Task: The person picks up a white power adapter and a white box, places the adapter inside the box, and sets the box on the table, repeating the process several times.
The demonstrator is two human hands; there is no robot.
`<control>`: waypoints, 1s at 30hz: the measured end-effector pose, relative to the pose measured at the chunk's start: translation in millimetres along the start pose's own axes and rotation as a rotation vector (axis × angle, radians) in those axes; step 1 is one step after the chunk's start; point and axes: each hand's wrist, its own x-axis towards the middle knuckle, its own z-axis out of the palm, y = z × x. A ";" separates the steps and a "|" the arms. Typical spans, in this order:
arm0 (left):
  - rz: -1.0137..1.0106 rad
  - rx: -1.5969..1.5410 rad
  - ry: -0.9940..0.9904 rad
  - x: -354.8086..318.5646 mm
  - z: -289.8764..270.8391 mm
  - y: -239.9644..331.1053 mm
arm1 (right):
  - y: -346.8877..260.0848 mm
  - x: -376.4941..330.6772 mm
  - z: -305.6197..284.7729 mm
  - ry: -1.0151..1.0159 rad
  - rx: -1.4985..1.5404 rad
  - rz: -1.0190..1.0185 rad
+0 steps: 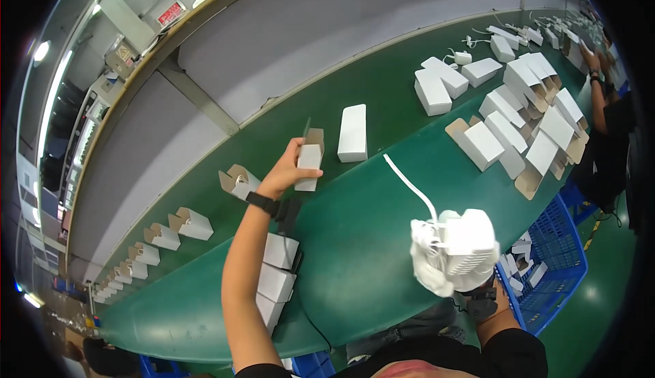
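My left hand (285, 172) grips a small white cardboard box (309, 168) by its sides, over the far part of the green work surface. The box's flap stands up, showing brown inside. Close to me on the right, my right hand (430, 269), in a white glove, is closed around a white ribbed plastic device (469, 238). From that device a white cable (413, 185) reaches out toward the far side. Most of the right fingers are hidden behind it. Just right of the left hand stands another white box (353, 134), its top closed.
Several open white boxes (191, 224) line the far left. More boxes (274, 280) lie beside my left forearm. Piled on the right are open boxes (508, 125). A blue basket (563, 241) holds white pieces. Another person's hand (591, 59) works at the far right.
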 end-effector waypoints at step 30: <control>0.467 -0.192 -0.232 -104.7 159.4 83.7 | -6.3 0.6 -30.9 -0.115 -2.048 0.037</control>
